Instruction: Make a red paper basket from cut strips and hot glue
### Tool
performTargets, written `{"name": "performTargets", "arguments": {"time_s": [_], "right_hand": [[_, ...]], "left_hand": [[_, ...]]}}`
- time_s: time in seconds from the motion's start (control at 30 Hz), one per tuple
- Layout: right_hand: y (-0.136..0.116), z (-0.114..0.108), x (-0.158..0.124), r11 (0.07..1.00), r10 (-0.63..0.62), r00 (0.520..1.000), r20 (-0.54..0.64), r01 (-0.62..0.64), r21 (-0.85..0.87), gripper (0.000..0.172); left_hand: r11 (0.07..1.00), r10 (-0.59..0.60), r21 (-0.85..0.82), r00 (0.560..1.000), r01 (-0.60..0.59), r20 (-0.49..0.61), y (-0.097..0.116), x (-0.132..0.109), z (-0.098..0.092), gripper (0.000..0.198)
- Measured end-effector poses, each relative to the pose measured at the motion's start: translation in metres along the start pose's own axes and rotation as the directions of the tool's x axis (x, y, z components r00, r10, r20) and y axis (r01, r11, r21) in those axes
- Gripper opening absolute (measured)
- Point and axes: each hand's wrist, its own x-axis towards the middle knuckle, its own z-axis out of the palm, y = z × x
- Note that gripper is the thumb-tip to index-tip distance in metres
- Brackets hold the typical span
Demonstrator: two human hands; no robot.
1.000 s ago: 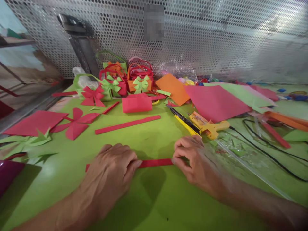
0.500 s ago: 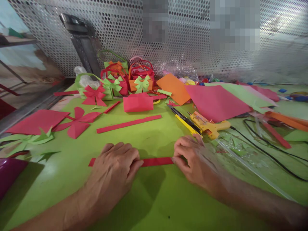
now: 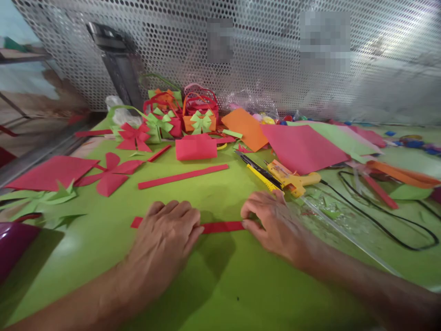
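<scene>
A narrow red paper strip lies across the green tabletop in front of me. My left hand is closed over its left part, thumb and curled fingers on the paper, and a short end shows beyond the hand. The strip's right end is pinched between thumb and fingers of my right hand. Farther off lies a second red strip, untouched. Behind it stands a small folded red paper box. A yellow glue gun and a black and yellow utility knife lie just beyond my right hand.
Small paper bags with bows stand at the back by a perforated metal panel. Red petal-shaped paper lies left, a purple object at the left edge. Coloured sheets and a black cord spread right.
Both hands keep hold of the red strip, the right one slightly farther left and nearer to the left hand. The view has shifted a little; the other things lie as before.
</scene>
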Motion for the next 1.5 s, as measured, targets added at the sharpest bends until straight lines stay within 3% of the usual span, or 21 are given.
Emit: {"name": "performTargets", "arguments": {"time_s": [0.1,0.23,0.37,0.53,0.7,0.83,0.93,1.1,1.27,1.5], "right_hand": [[0.000,0.001,0.000,0.999,-0.027,0.997,-0.067,0.024,-0.037,0.015],[-0.007,-0.002,-0.005,0.976,-0.122,0.986,-0.115,0.098,-0.195,0.011],[-0.016,-0.006,-0.011,0.918,-0.254,0.965,-0.058,0.222,-0.328,0.021],[-0.016,-0.004,-0.014,0.793,-0.467,0.884,0.022,0.430,-0.432,0.023],[-0.012,-0.004,-0.013,0.638,-0.592,0.792,0.151,0.575,-0.513,0.018],[-0.011,-0.006,-0.011,0.568,-0.621,0.756,0.208,0.617,-0.545,0.027],[-0.012,-0.007,-0.009,0.550,-0.625,0.747,0.225,0.627,-0.552,0.035],[-0.008,-0.006,-0.011,0.542,-0.627,0.740,0.243,0.639,-0.546,0.028],[0.001,-0.010,-0.022,0.558,-0.560,0.782,0.272,0.599,-0.573,0.018],[0.012,-0.010,-0.037,0.569,-0.496,0.830,0.255,0.532,-0.627,0.018]], "left_hand": [[0.996,0.039,0.079,0.998,-0.035,-0.052,0.001,-0.001,0.000,0.016],[0.961,0.170,0.230,0.983,-0.150,-0.068,0.001,-0.002,-0.002,0.050],[0.933,0.259,0.267,0.965,-0.241,-0.034,0.002,-0.003,-0.003,0.043],[0.913,0.354,0.216,0.935,-0.346,0.006,-0.001,-0.002,0.000,0.025],[0.934,0.330,0.130,0.943,-0.332,0.038,-0.006,-0.004,0.004,0.029],[0.925,0.354,0.136,0.935,-0.353,0.024,-0.008,-0.008,0.003,0.039],[0.925,0.361,0.121,0.932,-0.361,0.016,-0.009,-0.011,0.001,0.044],[0.927,0.357,0.124,0.934,-0.355,0.003,-0.010,-0.012,0.000,0.042],[0.927,0.358,0.124,0.934,-0.354,-0.011,-0.009,-0.013,0.001,0.036],[0.932,0.339,0.137,0.941,-0.336,0.003,-0.011,-0.013,0.000,0.043]]}}
